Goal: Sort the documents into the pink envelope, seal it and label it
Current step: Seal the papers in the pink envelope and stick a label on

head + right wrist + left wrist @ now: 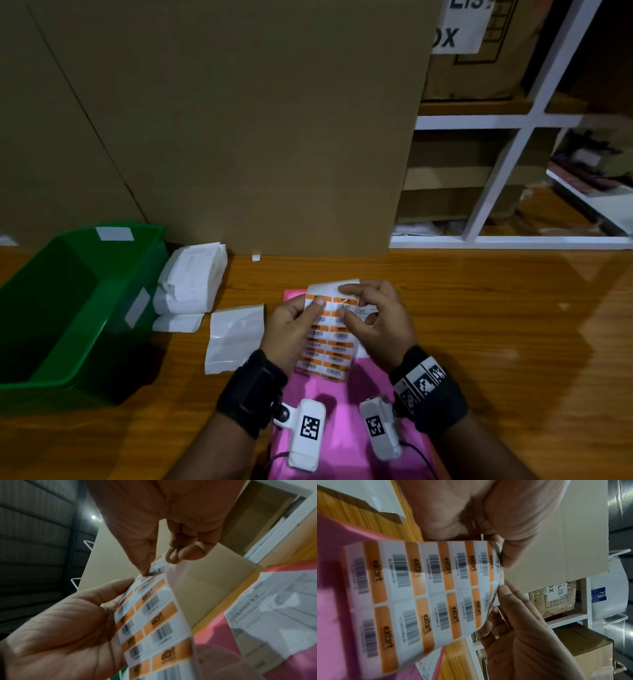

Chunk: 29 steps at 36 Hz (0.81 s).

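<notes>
A pink envelope lies flat on the wooden table beneath both hands. My left hand holds a sheet of orange-and-white barcode labels above it, thumb on the sheet's face and fingers behind. In the left wrist view the label sheet curls over the pink envelope. My right hand pinches one label at the top corner of the label sheet between thumb and forefinger, with its edge lifted. A printed white document lies on the pink envelope.
A green plastic bin stands at the left. Beside it sits a stack of white mailer bags, with one flat white bag nearer the hands. A tall cardboard box stands behind, and white shelving to the right.
</notes>
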Tool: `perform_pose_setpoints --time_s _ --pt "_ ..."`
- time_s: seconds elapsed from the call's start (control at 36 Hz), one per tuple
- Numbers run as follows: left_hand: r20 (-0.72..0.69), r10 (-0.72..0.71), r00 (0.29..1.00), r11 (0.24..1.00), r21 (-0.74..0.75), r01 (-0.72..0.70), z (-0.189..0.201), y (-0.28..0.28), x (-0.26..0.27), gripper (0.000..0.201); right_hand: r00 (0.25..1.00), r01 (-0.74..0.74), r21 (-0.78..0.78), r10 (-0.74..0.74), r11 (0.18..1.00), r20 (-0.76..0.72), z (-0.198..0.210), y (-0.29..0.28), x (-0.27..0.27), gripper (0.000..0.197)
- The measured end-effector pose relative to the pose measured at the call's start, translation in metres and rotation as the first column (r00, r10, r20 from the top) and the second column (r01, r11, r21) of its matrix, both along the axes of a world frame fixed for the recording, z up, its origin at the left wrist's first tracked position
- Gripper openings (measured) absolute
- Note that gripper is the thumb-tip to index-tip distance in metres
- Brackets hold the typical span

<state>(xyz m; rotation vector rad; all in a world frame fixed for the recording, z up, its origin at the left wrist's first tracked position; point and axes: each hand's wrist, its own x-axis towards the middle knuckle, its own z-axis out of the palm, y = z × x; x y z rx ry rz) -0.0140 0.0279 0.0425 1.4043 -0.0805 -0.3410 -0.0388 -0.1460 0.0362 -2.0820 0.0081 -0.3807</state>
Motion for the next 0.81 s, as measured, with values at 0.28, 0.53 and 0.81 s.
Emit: perform_pose_setpoints --time_s 0.28,0.53,0.81 --pt "-0.006 -0.066 0.998 0.997 -0.044 0.065 0.007 0.004 -0.001 0.029 0.995 -0.076 -0.123 0.083 0.990 0.061 0.008 -0.003 -0.001 0.033" --pt "-0.078 -0.064 0.995 0.991 -0.120 0.055 0.011 0.003 -0.004 0.033 0.997 0.041 -0.087 -0.035 0.995 0.070 0.011 0.002 -0.006 0.029" --pt "-0.089 -0.022 0.996 0.979 -0.204 0.003 0.015 0.001 -0.005 0.022 0.987 0.068 -0.255 -0.028 0.965 0.156 0.013 0.011 -0.010 0.019"
